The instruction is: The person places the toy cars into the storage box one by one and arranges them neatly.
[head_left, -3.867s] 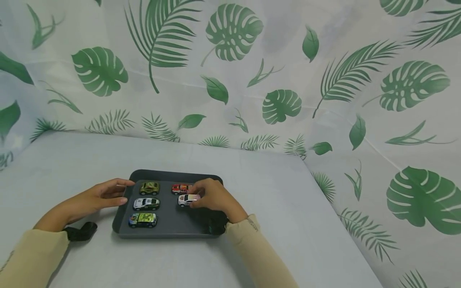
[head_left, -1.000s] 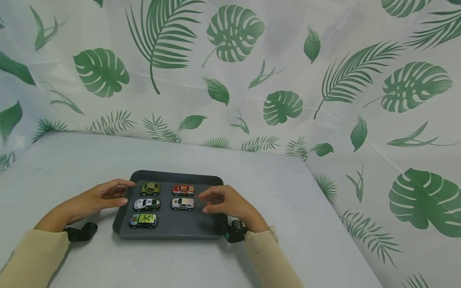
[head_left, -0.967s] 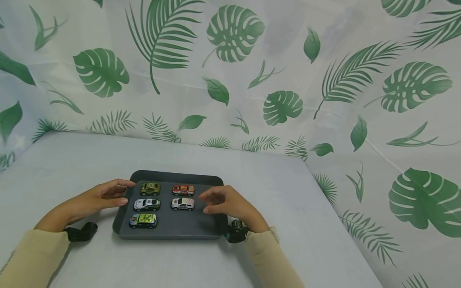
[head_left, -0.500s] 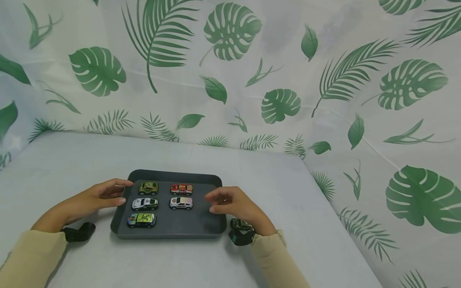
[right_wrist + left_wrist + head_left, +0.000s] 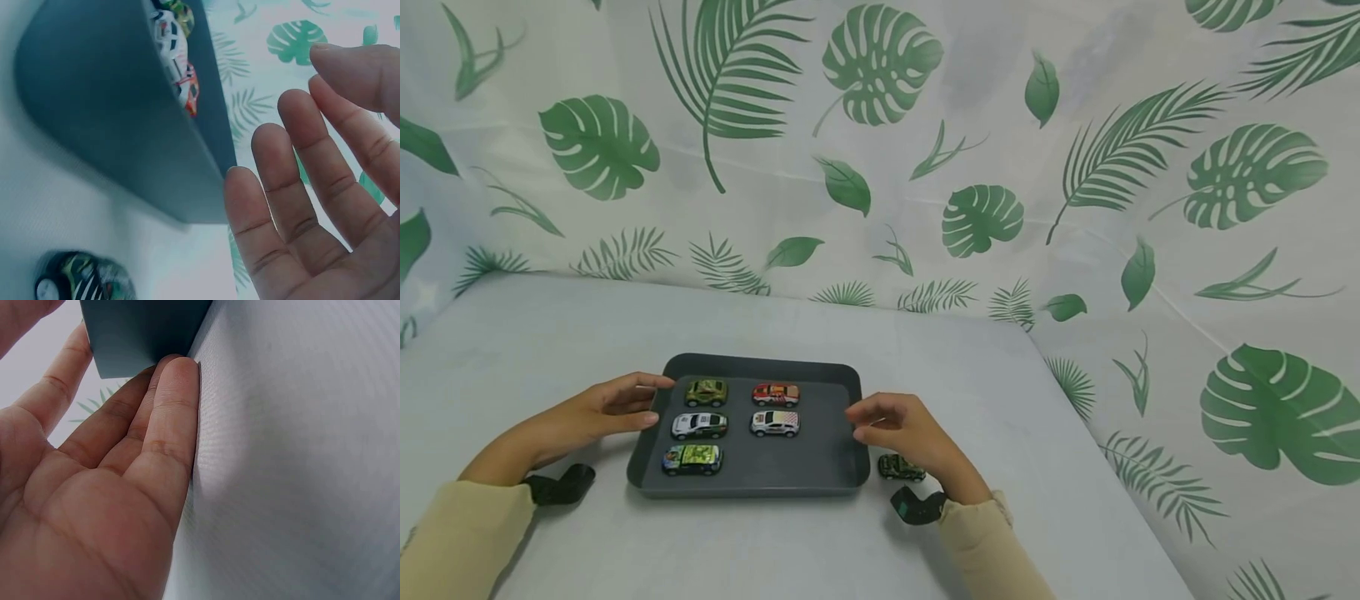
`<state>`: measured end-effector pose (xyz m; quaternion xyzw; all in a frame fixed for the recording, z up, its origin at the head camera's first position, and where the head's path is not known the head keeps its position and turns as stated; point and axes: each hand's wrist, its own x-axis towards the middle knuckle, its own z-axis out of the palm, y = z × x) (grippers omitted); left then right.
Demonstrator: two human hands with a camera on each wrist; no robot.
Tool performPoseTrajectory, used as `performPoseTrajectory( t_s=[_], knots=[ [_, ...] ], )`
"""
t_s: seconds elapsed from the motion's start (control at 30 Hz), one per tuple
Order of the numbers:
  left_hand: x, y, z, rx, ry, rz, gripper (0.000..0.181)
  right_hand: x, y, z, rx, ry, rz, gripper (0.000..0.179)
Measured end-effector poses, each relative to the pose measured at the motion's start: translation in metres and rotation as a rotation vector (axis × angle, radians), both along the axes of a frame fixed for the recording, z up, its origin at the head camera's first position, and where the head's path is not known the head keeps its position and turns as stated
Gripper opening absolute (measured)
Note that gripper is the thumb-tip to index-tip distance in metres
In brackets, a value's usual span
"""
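Note:
My left hand point(image 5: 597, 415) is at the left side of a dark grey tray point(image 5: 775, 477), its fingers extended against the wall. Its little-finger side lies along the tabletop in the left wrist view. Above the tray's right rim hovers my right hand point(image 5: 910, 429), holding nothing, its fingers loosely bent and spread. Inside the tray, the left column has a camouflage toy car point(image 5: 706, 392), a white-and-black toy car point(image 5: 699, 426) and a green-and-blue toy car point(image 5: 692, 459). A red toy car point(image 5: 776, 394) and a white toy car point(image 5: 775, 423) form the second column.
On the table just right of the tray sits a dark camouflage toy car point(image 5: 900, 467), below my right wrist. Black wrist cameras hang under both wrists. A white table point(image 5: 737, 550) runs back to a leaf-patterned cloth point(image 5: 895, 150).
The right hand has released the white toy car in the tray and drawn back to the right rim. The dark camouflage car came into view. The left hand stays at the tray's left side.

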<state>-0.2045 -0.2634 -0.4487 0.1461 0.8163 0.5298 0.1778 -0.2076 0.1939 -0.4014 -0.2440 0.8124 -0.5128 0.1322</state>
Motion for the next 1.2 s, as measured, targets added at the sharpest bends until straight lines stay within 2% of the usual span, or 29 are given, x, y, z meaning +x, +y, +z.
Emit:
performPoseTrajectory(
  t_s=[0.33, 0.57, 0.77, 1.2],
  knots=[
    [0.0, -0.001, 0.0, -0.007, 0.02, -0.012, 0.063, 0.002, 0.015, -0.007, 0.016, 0.025, -0.011, 0.03],
    [-0.001, 0.0, 0.001, -0.007, -0.009, -0.003, 0.065, 0.003, 0.029, -0.013, 0.046, 0.058, -0.018, 0.027],
    [-0.001, 0.001, 0.002, 0.002, -0.017, -0.001, 0.065, 0.005, 0.04, -0.016, 0.063, 0.026, -0.038, 0.027],
    [0.0, 0.0, 0.001, -0.016, -0.01, -0.001, 0.066, 0.0, 0.054, -0.023, 0.129, -0.025, -0.014, 0.035]
  ],
)
